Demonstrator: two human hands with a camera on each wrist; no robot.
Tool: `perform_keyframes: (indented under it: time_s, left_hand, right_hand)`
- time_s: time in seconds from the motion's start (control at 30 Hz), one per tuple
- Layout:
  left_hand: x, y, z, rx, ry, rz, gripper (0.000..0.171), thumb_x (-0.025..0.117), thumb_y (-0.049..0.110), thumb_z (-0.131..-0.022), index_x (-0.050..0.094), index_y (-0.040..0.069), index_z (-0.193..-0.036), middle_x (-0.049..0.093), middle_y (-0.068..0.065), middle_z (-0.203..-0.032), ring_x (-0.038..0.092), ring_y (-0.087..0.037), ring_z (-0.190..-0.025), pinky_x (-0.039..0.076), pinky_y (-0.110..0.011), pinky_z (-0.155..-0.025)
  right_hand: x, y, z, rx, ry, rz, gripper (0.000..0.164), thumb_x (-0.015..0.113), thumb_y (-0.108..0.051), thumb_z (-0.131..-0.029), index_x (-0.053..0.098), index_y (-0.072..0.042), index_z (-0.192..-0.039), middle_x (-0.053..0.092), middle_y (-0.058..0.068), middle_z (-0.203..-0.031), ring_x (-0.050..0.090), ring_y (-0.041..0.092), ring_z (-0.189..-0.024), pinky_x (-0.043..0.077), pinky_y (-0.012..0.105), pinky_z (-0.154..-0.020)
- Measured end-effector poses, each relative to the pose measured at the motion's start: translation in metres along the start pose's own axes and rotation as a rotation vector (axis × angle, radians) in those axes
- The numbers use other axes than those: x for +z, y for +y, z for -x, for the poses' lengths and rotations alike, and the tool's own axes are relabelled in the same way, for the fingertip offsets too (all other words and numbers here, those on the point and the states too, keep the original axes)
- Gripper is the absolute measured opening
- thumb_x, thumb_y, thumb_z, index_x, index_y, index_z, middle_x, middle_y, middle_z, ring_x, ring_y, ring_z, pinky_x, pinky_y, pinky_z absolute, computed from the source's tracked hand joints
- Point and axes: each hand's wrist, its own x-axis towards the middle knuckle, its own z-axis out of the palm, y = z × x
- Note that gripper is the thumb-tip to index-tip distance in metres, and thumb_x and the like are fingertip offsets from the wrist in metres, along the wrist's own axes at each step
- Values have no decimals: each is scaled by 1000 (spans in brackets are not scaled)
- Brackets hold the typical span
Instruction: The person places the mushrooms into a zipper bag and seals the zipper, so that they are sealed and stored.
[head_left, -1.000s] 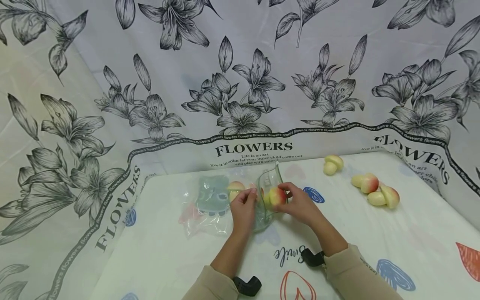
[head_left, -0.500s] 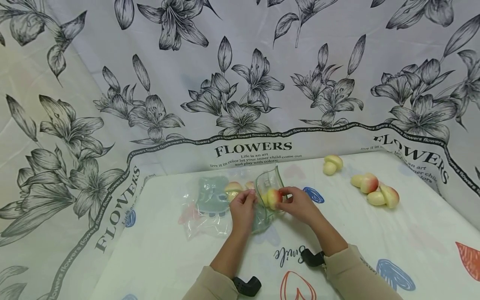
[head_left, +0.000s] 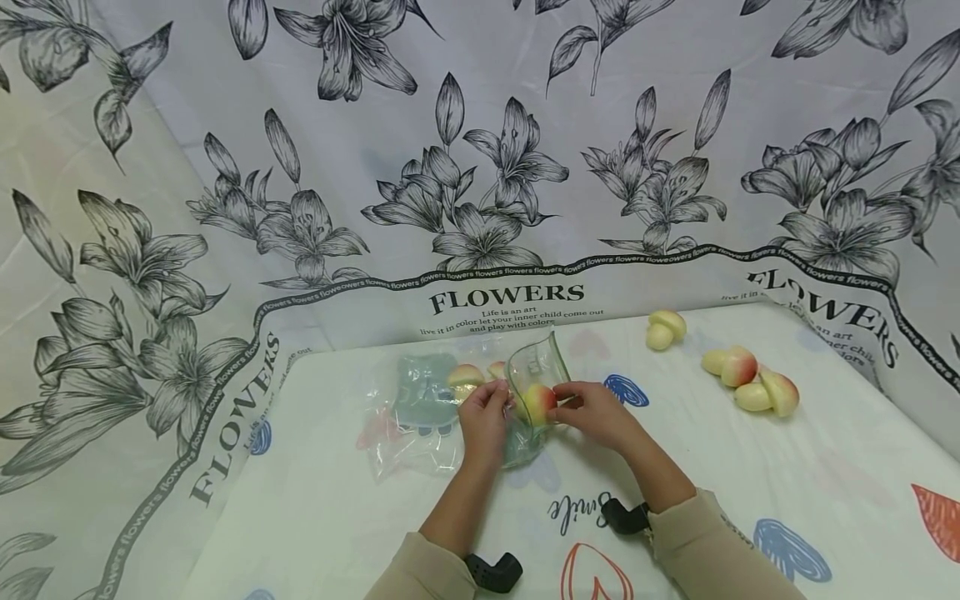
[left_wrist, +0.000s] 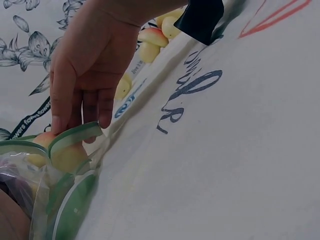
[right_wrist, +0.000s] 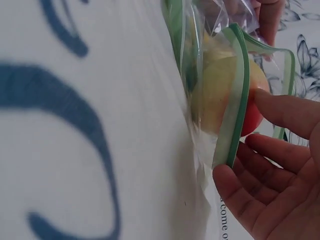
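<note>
A toy mushroom [head_left: 537, 403], yellow with a red-tinged cap, sits inside the mouth of a clear zip bag [head_left: 420, 392] with green edging. My right hand [head_left: 597, 412] holds the mushroom by its cap; in the right wrist view the thumb presses on the red side and a fingertip meets the green zip strip [right_wrist: 239, 100]. With thumb and fingers, my left hand [head_left: 483, 417] pinches the near edge of the bag's opening. Further inside the bag lies another mushroom [head_left: 466, 377], with a reddish piece beside it, partly hidden by the plastic and my left hand.
Three loose toy mushrooms lie to the right on the white printed cloth [head_left: 847, 500]: one mushroom [head_left: 666, 329] at the back, then a second mushroom [head_left: 731, 367] and a third mushroom [head_left: 768, 394] touching each other. A flower-printed curtain [head_left: 480, 167] rises behind the table.
My right hand has moved a little left, and the mushroom has slid deeper into the bag's mouth. The left hand keeps its pinch on the bag, almost in place.
</note>
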Motion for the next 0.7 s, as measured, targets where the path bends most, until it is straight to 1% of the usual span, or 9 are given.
perform_keyframes:
  time_s: [0.13, 0.27, 0.33, 0.43, 0.5, 0.57, 0.63, 0.7]
  left_hand:
    - [0, 0, 0, 5, 8, 0, 14, 63, 3, -92, 65, -11, -92, 60, 1, -71, 59, -7, -63, 47, -16, -55]
    - [-2, 0, 1, 3, 4, 3, 15, 62, 4, -93, 65, -11, -93, 61, 1, -72, 59, -7, -63, 47, -16, -55]
    - [-3, 0, 2, 1, 4, 11, 16, 62, 4, -94, 65, -12, -95, 62, 1, -72, 60, -7, -64, 48, -16, -55]
    - [-3, 0, 2, -4, 4, 21, 16, 62, 3, -93, 65, -12, -96, 62, 1, -73, 60, -7, -64, 48, -16, -56]
    - [-3, 0, 1, -5, 5, 18, 16, 62, 4, -93, 65, -12, -96, 62, 1, -73, 60, -7, -64, 48, -16, -57]
    - [-2, 0, 1, -2, 7, 18, 16, 63, 5, -93, 66, -11, -95, 62, 1, -73, 60, -7, -64, 48, -16, -57]
    - [-1, 0, 1, 2, 11, 18, 16, 64, 5, -93, 65, -11, -94, 62, 1, -73, 60, -7, -64, 48, -16, -57]
    - [-1, 0, 0, 4, 17, 22, 16, 64, 5, -92, 66, -11, -93, 62, 1, -72, 60, -7, -64, 48, -16, -57]
  right_hand:
    - [-4, 1, 0, -5, 10, 28, 48, 74, -26, -87, 63, 0, -126, 69, 13, -118, 68, 24, -100, 54, 31, -75]
    - [-13, 2, 0, 3, 27, 58, 48, 73, -27, -88, 63, -1, -128, 69, 13, -120, 67, 25, -102, 53, 32, -77]
    - [-22, 3, 0, 2, 46, 82, 49, 72, -28, -89, 62, -1, -129, 68, 13, -121, 66, 26, -103, 53, 35, -79]
    - [-40, 6, 2, 34, 99, 112, 51, 70, -30, -91, 59, -3, -133, 66, 14, -125, 64, 28, -107, 53, 40, -85]
    - [-56, 11, 4, 53, 155, 135, 55, 68, -32, -92, 55, -4, -137, 64, 15, -127, 62, 30, -110, 53, 42, -86]
    - [-75, 16, 9, 64, 234, 149, 57, 67, -32, -93, 51, -3, -140, 63, 17, -129, 61, 32, -111, 52, 44, -87]
    - [-95, 24, 15, 67, 348, 162, 58, 66, -30, -94, 48, -2, -142, 61, 20, -129, 59, 35, -110, 50, 43, -85]
    - [-116, 30, 24, 113, 467, 159, 59, 63, -32, -96, 46, -3, -144, 59, 21, -132, 55, 37, -114, 48, 43, -86]
